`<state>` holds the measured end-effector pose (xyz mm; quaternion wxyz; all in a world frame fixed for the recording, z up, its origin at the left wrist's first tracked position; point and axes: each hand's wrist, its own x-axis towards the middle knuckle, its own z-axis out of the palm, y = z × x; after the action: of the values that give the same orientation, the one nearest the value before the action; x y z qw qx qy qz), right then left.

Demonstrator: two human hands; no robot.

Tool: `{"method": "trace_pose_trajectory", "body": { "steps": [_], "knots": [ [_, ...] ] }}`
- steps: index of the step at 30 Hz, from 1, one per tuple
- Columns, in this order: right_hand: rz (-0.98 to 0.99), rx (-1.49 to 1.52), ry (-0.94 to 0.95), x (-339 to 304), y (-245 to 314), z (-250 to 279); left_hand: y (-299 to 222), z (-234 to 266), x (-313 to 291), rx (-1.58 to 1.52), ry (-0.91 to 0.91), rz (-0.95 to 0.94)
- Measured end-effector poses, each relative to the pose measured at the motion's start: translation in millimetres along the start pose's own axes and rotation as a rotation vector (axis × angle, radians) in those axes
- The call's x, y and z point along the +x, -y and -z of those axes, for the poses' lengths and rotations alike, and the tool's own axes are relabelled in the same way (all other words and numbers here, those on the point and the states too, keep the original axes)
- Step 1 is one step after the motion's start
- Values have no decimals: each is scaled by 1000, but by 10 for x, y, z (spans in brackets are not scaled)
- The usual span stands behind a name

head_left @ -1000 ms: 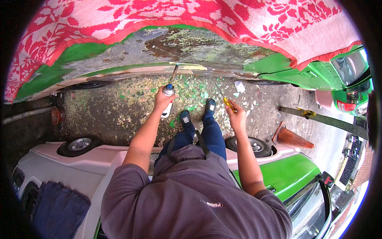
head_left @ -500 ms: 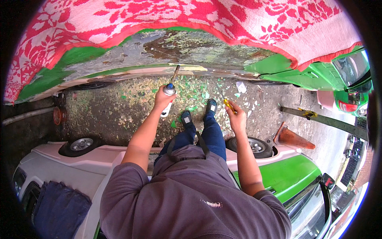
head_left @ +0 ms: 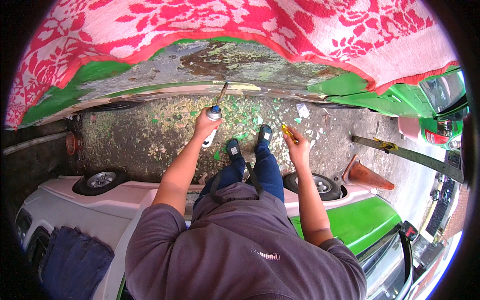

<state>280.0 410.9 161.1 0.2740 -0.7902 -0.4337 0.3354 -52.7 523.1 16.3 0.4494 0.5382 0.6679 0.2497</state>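
Observation:
My left hand (head_left: 203, 125) is wrapped round a blowtorch (head_left: 214, 114), a gas canister with a blue collar and a metal nozzle. The nozzle points at the lower edge of a car's side panel (head_left: 165, 67), whose paint is stripped to grey and brown patches; no flame can be made out. In my right hand (head_left: 300, 147) is a screwdriver-like tool (head_left: 286, 131) with a yellow handle and a thin blade. Its tip, hard to make out, points toward the panel and stays apart from it. Over the panel hangs a red and white patterned cloth (head_left: 200, 20).
Green and cream paint flakes (head_left: 160, 115) litter the ground around my feet. Close behind me stands a green, pink and white car (head_left: 345, 225). An orange traffic cone (head_left: 367, 175) and a long beam (head_left: 410, 156) lie to the right. A reddish pot (head_left: 73, 143) sits at the left.
The torch nozzle has tilted slightly to the right. My right hand and its tool have hardly moved, and the view has shifted a little.

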Motion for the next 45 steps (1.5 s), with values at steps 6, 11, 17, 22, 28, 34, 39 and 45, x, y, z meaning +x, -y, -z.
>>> {"method": "trace_pose_trajectory", "body": {
  "steps": [6,11,17,22,28,34,39,45],
  "knots": [
    [-4,-7,6,45,5,13,-206,23,-70,-54,27,15],
    [-8,32,2,75,-41,-5,-117,7,-37,-9,23,1],
    [-1,-3,6,86,30,19,-47,-32,7,-36,39,-31],
    [-14,7,22,101,10,28,-105,-48,21,-3,51,-17],
    [-59,-5,36,105,-1,52,-145,-86,7,-12,73,7],
    [-94,-3,37,111,-13,64,-168,-139,-8,-45,61,-20],
    [-76,-63,22,121,-16,63,-218,-129,-14,-70,67,7],
    [-72,-24,22,118,12,62,-171,-132,-15,-60,45,-33]
  ]
}}
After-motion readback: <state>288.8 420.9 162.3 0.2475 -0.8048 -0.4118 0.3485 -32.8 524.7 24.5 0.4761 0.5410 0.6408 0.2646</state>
